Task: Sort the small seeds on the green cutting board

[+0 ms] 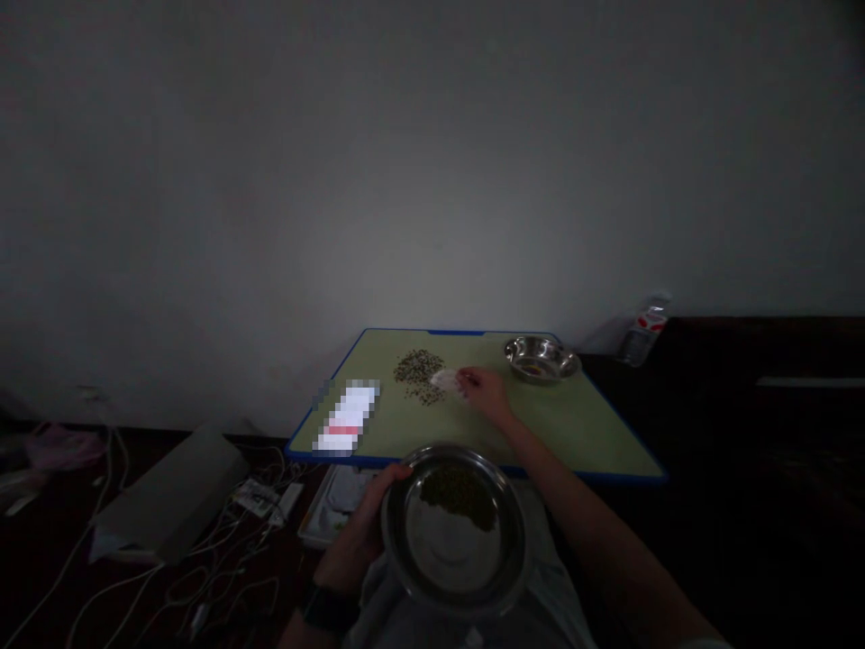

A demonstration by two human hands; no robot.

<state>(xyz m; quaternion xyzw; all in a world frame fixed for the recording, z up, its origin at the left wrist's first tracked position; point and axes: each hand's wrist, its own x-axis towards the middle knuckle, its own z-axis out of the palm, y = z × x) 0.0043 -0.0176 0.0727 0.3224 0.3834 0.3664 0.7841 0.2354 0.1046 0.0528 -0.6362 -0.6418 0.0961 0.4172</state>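
My left hand (375, 505) is closed on the left rim of a round steel dish (446, 550), its thumb over the edge. Dark greenish grains (458, 498) lie in the upper part of this dish, which is held in front of the table's near edge. Over the table, my right hand (483, 392) has its fingers closed on a pale, flat piece (447, 381) whose kind I cannot make out. That piece touches or overlaps the right side of a spread pile of mixed dark and light grains (417, 368) on the tabletop.
A steel bowl (541, 361) with something yellowish inside stands at the back right of the green, blue-edged table (554, 433). On the left lies a pixelated bright object (348, 419). A plastic bottle (645, 332) leans by the wall. Cables, a power strip (257, 498) and a box (172, 496) are lower left.
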